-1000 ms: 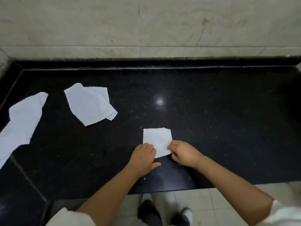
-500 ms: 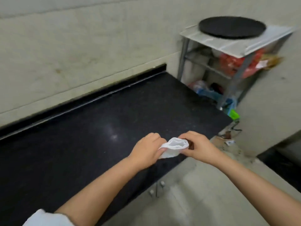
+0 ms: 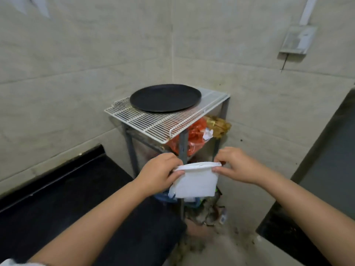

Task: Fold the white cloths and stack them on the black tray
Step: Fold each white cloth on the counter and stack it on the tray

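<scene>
Counter (image 3: 63,204), black and glossy, lies at our left. Our left hand (image 3: 159,173) pinches the folded white cloth (image 3: 195,182) at its top left corner, our right hand (image 3: 238,166) the other; it hangs in the air, below the black tray (image 3: 165,97) on the wire rack (image 3: 153,121).

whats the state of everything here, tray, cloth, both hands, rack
black tray: lies flat on top of the rack, nothing on it
white cloth: folded, held in the air below and in front of the tray, hanging from its top edge
left hand: grip pinches the cloth's left top corner
right hand: grip pinches the cloth's right top corner
white wire rack: carries the tray; red bags on the shelf underneath
</scene>
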A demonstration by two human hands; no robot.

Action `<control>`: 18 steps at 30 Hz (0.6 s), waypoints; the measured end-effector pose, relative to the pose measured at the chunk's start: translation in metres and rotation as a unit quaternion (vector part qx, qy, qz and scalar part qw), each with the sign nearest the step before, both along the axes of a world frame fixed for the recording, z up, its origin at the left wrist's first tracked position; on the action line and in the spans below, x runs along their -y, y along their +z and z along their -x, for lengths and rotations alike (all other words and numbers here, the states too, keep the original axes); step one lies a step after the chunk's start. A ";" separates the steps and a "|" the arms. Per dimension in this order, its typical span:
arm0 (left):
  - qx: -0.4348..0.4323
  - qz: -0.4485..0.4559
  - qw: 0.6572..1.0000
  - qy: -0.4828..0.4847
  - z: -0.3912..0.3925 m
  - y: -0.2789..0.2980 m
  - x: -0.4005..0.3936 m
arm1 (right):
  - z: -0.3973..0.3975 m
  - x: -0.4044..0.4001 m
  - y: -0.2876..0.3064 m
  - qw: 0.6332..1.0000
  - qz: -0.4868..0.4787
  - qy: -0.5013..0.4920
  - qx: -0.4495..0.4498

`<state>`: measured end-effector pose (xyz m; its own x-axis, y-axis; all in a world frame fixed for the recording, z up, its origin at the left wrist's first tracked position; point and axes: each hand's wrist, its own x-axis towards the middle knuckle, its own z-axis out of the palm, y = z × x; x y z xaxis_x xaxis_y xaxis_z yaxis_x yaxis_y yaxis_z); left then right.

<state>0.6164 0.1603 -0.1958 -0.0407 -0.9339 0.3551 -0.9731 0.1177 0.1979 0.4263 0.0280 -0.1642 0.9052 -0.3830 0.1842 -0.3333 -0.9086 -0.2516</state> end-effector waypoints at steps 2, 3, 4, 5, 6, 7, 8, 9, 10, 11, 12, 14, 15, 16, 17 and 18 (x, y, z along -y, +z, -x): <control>0.014 0.027 0.999 0.012 -0.022 0.023 0.048 | -0.022 0.047 0.023 0.999 0.031 0.021 0.024; 0.018 0.038 0.999 0.014 -0.033 0.035 0.070 | -0.035 0.072 0.034 0.998 0.042 0.028 0.035; 0.018 0.053 0.998 0.024 -0.044 0.048 0.090 | -0.048 0.094 0.048 0.997 0.045 0.032 0.046; 0.012 0.062 0.997 0.041 -0.053 0.061 0.108 | -0.061 0.115 0.061 0.997 0.051 0.031 0.052; 0.005 0.077 0.995 0.057 -0.062 0.073 0.125 | -0.074 0.135 0.073 0.996 0.057 0.032 0.063; -0.001 0.094 0.993 0.075 -0.071 0.084 0.140 | -0.088 0.153 0.084 0.994 0.064 0.037 0.081; -0.008 0.107 0.990 0.095 -0.080 0.094 0.156 | -0.103 0.171 0.093 0.992 0.067 0.041 0.095; -0.019 0.113 0.986 0.117 -0.090 0.104 0.172 | -0.118 0.188 0.101 0.991 0.068 0.044 0.107; -0.033 0.115 0.983 0.140 -0.101 0.110 0.187 | -0.133 0.205 0.109 0.990 0.066 0.045 0.115; -0.045 0.114 0.979 0.163 -0.112 0.116 0.203 | -0.149 0.222 0.114 0.990 0.060 0.043 0.119; -0.053 0.116 0.975 0.185 -0.124 0.121 0.218 | -0.166 0.239 0.119 0.990 0.053 0.035 0.125; -0.060 0.115 0.964 0.230 -0.146 0.128 0.243 | -0.199 0.267 0.125 0.990 0.028 0.012 0.136; -0.062 0.107 0.959 0.254 -0.156 0.129 0.255 | -0.216 0.279 0.124 0.989 0.002 0.014 0.145; -0.065 0.103 0.952 0.280 -0.165 0.130 0.266 | -0.233 0.291 0.122 0.987 -0.028 0.024 0.156; -0.065 0.105 0.943 0.310 -0.174 0.133 0.276 | -0.251 0.302 0.120 0.983 -0.056 0.033 0.169; -0.066 0.114 0.930 0.343 -0.182 0.135 0.285 | -0.268 0.312 0.118 0.980 -0.078 0.038 0.181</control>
